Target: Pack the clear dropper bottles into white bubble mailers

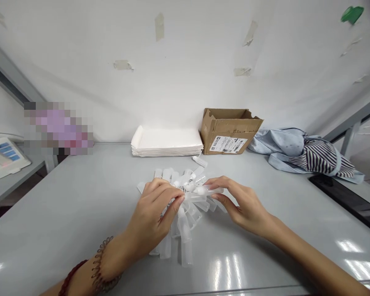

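Several translucent white plastic bottles (185, 234) lie in a fanned-out cluster on the grey table, their narrow ends toward the middle. My left hand (156, 209) is over the left part of the cluster, thumb and fingertips pinched together near its centre; what they hold is too small to make out. On the right side, my right hand (237, 201) grips one small bottle (210, 190) between thumb and fingers, its tip pointing left toward my left hand. A separate small bottle (200, 161) lies just behind the cluster.
Behind the bottles, a stack of white padded sheets (168, 142) stands by the wall beside an open cardboard box (231, 131). Blue and striped cloth (314, 154) lies at the right, near a long black object (348, 199). The grey table (80, 197) extends leftward.
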A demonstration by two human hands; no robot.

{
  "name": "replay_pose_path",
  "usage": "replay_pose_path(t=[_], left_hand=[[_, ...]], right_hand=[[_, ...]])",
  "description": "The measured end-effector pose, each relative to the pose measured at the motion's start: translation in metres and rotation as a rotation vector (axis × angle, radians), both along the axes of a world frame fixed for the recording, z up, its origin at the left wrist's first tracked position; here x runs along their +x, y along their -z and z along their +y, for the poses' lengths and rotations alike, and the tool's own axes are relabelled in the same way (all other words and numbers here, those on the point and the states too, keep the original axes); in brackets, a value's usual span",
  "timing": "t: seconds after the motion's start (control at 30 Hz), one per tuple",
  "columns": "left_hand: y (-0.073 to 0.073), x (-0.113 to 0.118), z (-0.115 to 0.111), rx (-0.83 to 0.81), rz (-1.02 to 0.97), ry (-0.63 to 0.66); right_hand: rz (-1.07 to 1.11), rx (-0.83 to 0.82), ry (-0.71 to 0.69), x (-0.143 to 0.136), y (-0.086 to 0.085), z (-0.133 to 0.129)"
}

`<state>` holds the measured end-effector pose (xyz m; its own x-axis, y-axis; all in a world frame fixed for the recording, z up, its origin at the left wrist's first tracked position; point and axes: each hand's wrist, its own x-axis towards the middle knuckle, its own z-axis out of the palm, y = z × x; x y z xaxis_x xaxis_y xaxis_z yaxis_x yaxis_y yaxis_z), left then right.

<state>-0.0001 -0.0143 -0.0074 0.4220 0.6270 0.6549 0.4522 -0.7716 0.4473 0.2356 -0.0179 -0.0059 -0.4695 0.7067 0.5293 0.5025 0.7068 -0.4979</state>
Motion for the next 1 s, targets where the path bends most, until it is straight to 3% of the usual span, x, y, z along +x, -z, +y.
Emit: replay_pose_path(t=[1.0], left_hand=[[-0.0019, 0.0004, -0.0004, -0.037, -0.011, 0.028]], right_hand=[[0.022, 0.024, -0.038, -0.0049, -0.0031, -0.0075]])
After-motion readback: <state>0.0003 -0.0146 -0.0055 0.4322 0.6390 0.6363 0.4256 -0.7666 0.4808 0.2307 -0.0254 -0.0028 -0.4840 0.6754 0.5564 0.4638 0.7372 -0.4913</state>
